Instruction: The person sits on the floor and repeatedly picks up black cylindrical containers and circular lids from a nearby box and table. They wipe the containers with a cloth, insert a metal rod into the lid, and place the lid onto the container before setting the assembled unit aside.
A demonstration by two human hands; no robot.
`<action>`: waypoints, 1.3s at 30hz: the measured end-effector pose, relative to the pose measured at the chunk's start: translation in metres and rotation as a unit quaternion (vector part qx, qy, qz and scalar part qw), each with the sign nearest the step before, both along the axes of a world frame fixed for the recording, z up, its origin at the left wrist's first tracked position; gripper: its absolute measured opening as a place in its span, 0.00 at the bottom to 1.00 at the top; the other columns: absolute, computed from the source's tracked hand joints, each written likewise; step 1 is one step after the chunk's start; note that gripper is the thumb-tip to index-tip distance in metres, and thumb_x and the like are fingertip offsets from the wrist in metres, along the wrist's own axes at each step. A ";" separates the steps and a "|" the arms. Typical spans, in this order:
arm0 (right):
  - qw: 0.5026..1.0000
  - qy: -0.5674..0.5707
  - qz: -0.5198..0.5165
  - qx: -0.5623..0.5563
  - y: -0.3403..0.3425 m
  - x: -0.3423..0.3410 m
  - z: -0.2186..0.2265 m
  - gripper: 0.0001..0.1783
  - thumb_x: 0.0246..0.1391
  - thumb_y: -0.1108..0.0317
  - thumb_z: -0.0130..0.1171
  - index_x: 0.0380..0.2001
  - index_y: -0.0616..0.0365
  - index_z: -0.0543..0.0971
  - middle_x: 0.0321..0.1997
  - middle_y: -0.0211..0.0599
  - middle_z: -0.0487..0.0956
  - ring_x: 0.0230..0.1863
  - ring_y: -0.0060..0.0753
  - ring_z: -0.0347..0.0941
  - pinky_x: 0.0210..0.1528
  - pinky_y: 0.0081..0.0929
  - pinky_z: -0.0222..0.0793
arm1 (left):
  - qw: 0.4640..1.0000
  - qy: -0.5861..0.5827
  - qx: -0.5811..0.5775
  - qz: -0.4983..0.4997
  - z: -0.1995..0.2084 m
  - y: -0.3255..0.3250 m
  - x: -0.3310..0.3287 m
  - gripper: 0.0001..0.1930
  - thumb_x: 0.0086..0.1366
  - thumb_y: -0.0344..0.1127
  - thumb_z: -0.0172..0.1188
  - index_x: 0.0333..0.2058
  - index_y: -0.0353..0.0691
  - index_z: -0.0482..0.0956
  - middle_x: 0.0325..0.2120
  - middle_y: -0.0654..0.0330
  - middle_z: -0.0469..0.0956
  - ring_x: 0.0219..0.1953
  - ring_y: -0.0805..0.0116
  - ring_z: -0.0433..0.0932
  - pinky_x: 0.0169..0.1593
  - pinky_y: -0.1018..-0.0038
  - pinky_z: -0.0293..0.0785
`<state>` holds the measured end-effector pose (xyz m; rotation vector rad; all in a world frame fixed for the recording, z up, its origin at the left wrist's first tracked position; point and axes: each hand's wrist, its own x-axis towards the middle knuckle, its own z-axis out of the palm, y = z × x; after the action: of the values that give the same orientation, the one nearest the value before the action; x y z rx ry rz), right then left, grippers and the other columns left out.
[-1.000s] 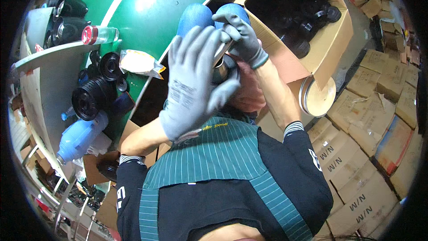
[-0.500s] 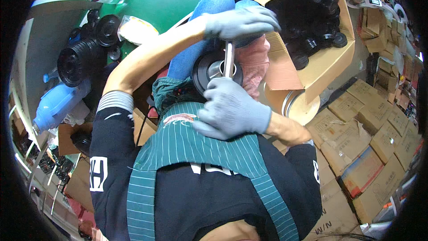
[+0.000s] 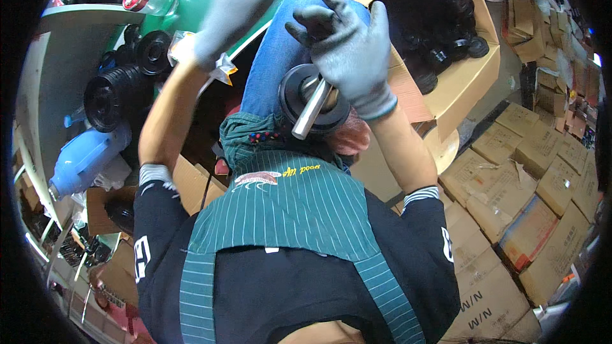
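And we're looking at a straight silver metal bar [image 3: 310, 113], polished and gleaming, over a smooth, black, plastic-looking disc [image 3: 290, 94] with a soft sheen. We've got matt grey fabric gloves [image 3: 357, 57] here, blue denim trousers [image 3: 269, 67], and a dark-green, white-striped woven cloth apron [image 3: 293, 204]! We catch glare off the glossy green tabletop [image 3: 191, 3], a shiny see-through jar [image 3: 159, 2], then dull brown cardboard boxes [image 3: 491, 200], some creased.
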<state>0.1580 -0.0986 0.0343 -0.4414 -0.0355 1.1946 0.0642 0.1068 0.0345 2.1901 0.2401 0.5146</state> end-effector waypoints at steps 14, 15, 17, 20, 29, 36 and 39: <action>0.997 -0.002 -0.004 -0.076 0.019 0.011 -0.034 0.57 0.71 0.27 0.40 0.79 0.70 0.49 0.60 0.58 0.80 0.51 0.45 0.82 0.60 0.35 0.76 | 0.822 0.294 0.469 0.135 0.013 -0.190 -0.041 0.23 0.67 0.60 0.66 0.31 0.44 0.80 0.22 0.60 0.81 0.22 0.64 0.84 0.25 0.68 0.76; 0.994 -0.049 0.059 -0.073 0.014 0.011 -0.025 0.52 0.73 0.29 0.38 0.79 0.66 0.52 0.60 0.55 0.81 0.51 0.45 0.82 0.60 0.35 0.76 | 0.834 0.299 0.447 0.125 0.018 -0.187 -0.045 0.24 0.68 0.62 0.65 0.32 0.44 0.80 0.22 0.60 0.81 0.22 0.65 0.84 0.25 0.68 0.76; 0.904 -0.424 0.015 0.047 0.007 0.014 -0.034 0.30 0.75 0.44 0.49 0.67 0.53 0.77 0.49 0.43 0.86 0.55 0.39 0.81 0.63 0.39 0.70 | 0.839 0.309 0.431 0.126 0.031 -0.187 -0.047 0.25 0.70 0.63 0.64 0.33 0.45 0.79 0.22 0.60 0.81 0.23 0.65 0.85 0.26 0.66 0.78; 0.369 -0.924 0.048 -0.092 -0.020 0.030 -0.049 0.09 0.57 0.59 0.60 0.38 0.49 0.79 0.30 0.39 0.83 0.38 0.46 0.81 0.47 0.44 0.74 | 0.872 0.268 0.398 0.101 0.032 -0.179 -0.057 0.25 0.68 0.63 0.65 0.34 0.44 0.79 0.24 0.60 0.81 0.22 0.65 0.84 0.26 0.65 0.78; 0.260 -0.942 0.020 -0.212 -0.033 0.011 -0.071 0.10 0.68 0.58 0.55 0.33 0.47 0.74 0.20 0.38 0.81 0.23 0.46 0.83 0.23 0.46 0.74 | 0.962 0.203 0.179 -0.020 0.039 -0.131 -0.063 0.20 0.78 0.50 0.56 0.31 0.40 0.77 0.24 0.43 0.80 0.26 0.42 0.82 0.31 0.49 0.74; 0.158 -0.951 0.021 -0.265 -0.073 -0.025 -0.018 0.23 0.62 0.69 0.61 0.60 0.59 0.76 0.25 0.30 0.83 0.24 0.34 0.82 0.23 0.38 0.73 | 0.981 0.135 0.022 -0.135 0.014 -0.077 -0.059 0.21 0.82 0.44 0.48 0.30 0.37 0.73 0.18 0.52 0.70 0.20 0.54 0.71 0.30 0.61 0.70; 0.163 -0.920 0.008 -0.355 -0.068 -0.048 0.000 0.12 0.70 0.62 0.59 0.45 0.59 0.83 0.23 0.38 0.80 0.23 0.39 0.80 0.20 0.37 0.72 | 0.974 0.150 -0.025 -0.165 -0.001 -0.054 -0.041 0.24 0.84 0.46 0.42 0.33 0.38 0.80 0.19 0.54 0.73 0.22 0.57 0.76 0.32 0.64 0.74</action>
<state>0.1096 -0.1667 0.0341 -2.5540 -1.6749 -0.2659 0.0229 0.0532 0.0330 2.1930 0.0438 -0.0086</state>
